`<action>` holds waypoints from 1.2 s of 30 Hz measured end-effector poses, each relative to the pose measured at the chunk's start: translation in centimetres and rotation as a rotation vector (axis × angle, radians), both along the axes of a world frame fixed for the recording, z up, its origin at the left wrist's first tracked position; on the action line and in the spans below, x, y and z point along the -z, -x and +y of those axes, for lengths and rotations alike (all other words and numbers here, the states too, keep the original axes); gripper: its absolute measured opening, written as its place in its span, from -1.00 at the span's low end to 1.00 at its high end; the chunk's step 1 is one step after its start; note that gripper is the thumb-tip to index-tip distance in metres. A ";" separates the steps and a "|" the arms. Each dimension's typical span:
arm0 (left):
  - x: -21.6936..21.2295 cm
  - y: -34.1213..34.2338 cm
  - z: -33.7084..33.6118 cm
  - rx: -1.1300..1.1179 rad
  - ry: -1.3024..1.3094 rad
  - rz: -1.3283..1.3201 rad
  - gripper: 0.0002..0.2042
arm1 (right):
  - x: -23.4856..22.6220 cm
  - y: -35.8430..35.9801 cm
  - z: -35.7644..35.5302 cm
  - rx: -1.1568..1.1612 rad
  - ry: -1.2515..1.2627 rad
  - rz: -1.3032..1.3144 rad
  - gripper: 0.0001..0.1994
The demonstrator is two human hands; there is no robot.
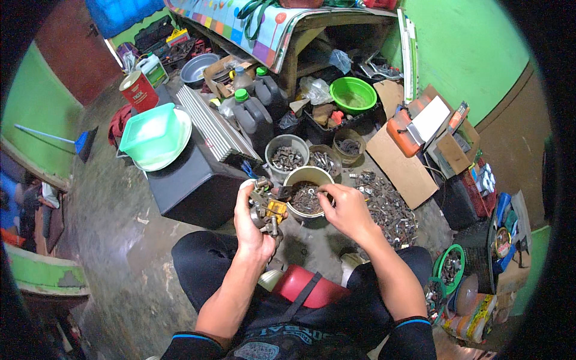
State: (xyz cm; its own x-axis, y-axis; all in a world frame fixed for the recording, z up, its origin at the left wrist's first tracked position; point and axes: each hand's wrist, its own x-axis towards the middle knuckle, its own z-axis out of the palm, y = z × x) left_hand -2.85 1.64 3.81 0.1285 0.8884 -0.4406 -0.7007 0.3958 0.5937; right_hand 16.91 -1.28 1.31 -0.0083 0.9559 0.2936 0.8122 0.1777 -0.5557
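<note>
My left hand (247,227) is cupped round a bunch of metal hardware (263,207), with bolts, dark fittings and a yellow piece showing. It is just left of a cream bucket (326,176) that holds small screws, nuts and washers (305,200). At the bucket's right rim, my right hand (350,210) has its thumb and fingers pinched together; whatever they may hold is too small to make out. A loose heap of bolts and metal bits (389,210) spreads over the floor beyond my right hand.
Behind the bucket stand more tubs of hardware, including a grey-white bucket (270,147). A black box (186,180) bearing a green basin (153,131) is on the left. Cardboard (402,165) lies to the right. A red seat-like object (309,288) shows between my legs.
</note>
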 end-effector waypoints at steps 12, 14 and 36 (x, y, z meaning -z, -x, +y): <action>0.4 0.1 0.3 -0.032 -0.033 0.014 -0.64 | 3.7 -1.1 -0.1 -0.033 0.354 -0.126 -0.79; 0.6 0.1 0.4 -0.018 -0.031 -0.009 -0.65 | 7.5 -0.7 -0.1 -0.158 0.530 -0.201 -0.77; 0.5 2.3 1.9 -0.107 0.066 -0.091 -0.61 | 34.4 5.3 -4.8 -0.363 0.808 -0.071 -0.73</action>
State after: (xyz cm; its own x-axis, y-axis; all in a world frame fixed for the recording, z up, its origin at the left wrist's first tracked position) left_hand -5.12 3.55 3.28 0.0765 0.8689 -0.4891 -0.7905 0.3518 0.5014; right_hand 11.59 -6.08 -33.05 -0.3433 0.8056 -0.4828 0.8194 0.0057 -0.5732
